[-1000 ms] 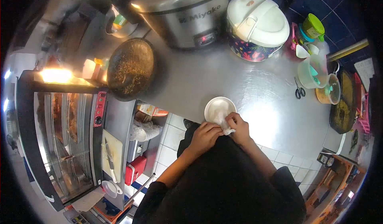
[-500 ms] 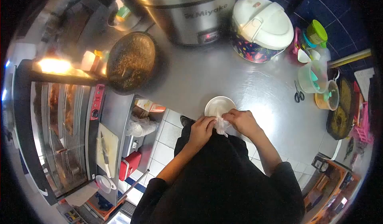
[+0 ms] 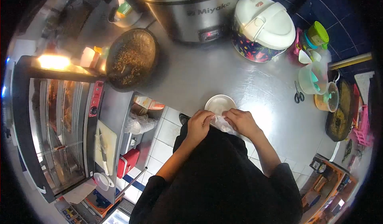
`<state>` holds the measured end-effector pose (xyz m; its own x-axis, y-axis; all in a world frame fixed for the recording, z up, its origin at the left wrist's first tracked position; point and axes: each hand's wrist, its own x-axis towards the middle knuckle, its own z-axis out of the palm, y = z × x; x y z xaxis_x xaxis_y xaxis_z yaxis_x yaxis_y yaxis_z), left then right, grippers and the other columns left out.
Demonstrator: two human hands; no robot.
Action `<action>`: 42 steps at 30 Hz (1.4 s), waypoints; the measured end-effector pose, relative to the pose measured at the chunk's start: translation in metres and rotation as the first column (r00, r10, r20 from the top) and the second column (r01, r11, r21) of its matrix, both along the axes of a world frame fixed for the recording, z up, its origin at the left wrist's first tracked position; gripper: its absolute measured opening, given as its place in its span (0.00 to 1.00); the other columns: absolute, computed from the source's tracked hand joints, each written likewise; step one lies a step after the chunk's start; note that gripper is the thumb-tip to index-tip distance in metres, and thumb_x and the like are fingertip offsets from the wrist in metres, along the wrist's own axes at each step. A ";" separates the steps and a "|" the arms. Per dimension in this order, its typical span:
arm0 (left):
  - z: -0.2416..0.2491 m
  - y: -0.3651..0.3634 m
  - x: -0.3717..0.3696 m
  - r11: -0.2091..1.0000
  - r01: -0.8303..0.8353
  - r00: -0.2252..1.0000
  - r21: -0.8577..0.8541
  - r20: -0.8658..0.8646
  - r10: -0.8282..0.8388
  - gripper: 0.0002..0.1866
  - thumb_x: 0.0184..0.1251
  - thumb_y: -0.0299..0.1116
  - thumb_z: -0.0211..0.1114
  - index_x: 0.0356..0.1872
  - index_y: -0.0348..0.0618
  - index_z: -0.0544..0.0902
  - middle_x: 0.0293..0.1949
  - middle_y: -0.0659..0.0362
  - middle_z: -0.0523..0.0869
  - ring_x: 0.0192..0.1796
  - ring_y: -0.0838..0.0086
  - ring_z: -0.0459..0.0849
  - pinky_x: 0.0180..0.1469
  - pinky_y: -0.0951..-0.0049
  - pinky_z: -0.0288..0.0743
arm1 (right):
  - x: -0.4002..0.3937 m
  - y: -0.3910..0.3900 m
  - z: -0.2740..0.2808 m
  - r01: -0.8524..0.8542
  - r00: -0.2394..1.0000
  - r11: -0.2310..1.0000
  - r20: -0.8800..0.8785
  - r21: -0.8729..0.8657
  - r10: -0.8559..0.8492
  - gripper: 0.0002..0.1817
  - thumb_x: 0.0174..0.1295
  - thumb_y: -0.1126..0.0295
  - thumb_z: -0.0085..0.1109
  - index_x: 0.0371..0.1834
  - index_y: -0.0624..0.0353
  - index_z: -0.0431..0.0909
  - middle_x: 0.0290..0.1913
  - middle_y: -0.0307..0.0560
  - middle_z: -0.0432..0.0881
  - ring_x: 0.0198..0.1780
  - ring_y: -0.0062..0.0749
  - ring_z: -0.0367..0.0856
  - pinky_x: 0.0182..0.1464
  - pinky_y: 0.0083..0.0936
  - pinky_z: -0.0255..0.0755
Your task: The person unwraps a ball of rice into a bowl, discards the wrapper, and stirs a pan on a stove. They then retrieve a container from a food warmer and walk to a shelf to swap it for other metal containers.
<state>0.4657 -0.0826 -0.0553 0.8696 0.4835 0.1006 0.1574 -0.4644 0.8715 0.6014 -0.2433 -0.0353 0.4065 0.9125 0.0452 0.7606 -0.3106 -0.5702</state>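
Note:
A small white bowl [image 3: 220,103] sits at the front edge of the steel counter, just beyond my fingers. My left hand [image 3: 198,125] is closed in a pinch on the left side of a thin, clear plastic bag [image 3: 223,125]. From the other side, my right hand [image 3: 242,122] pinches the same bag with bent fingers. The bag is crumpled between both hands and overlaps the bowl's near rim. Whether the bag holds anything cannot be made out.
On the counter [image 3: 191,72] stand a big steel rice cooker [image 3: 207,18], a white-lidded flowered container [image 3: 263,28] and a dark wok [image 3: 132,58]. Black scissors [image 3: 298,93] lie at right near plastic tubs [image 3: 313,78]. A knife [image 3: 104,154] rests on a cutting board [image 3: 111,138] at left.
The bag's loose end, which hung down in a narrow twist between my hands, now spreads wider. My fingers have shifted slightly on it, and my left hand has risen a little.

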 end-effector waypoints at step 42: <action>0.122 0.028 0.036 0.983 -0.167 0.971 -0.078 0.161 0.178 0.06 0.68 0.27 0.64 0.41 0.38 0.77 0.35 0.62 0.80 0.37 0.81 0.77 0.42 0.80 0.72 | -0.033 -0.005 -0.034 0.520 0.659 0.849 -0.588 -0.095 -0.469 0.16 0.58 0.72 0.62 0.45 0.61 0.67 0.27 0.57 0.80 0.30 0.52 0.82 0.33 0.41 0.74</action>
